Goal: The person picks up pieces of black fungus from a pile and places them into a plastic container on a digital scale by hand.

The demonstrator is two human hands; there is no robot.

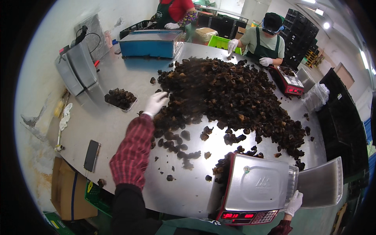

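Note:
A large heap of dark brown, wrinkled pieces that look like dried wood ear mushrooms covers the middle of the metal table. At its left edge is my left hand, white-gloved, palm down and fingers stretched toward the pieces. Several pieces below that hand are blurred. My right hand, also gloved, grips the near edge of a clear plastic tray at the right side of the weighing scale. The scale has a bare silver platform, a red body and a lit red display. A filled clear tray of mushrooms stands to the left.
A phone lies at the table's left edge. Stacked clear trays stand right of the scale. Across the table, a co-worker is beside a second red scale; another person stands behind a blue metal box.

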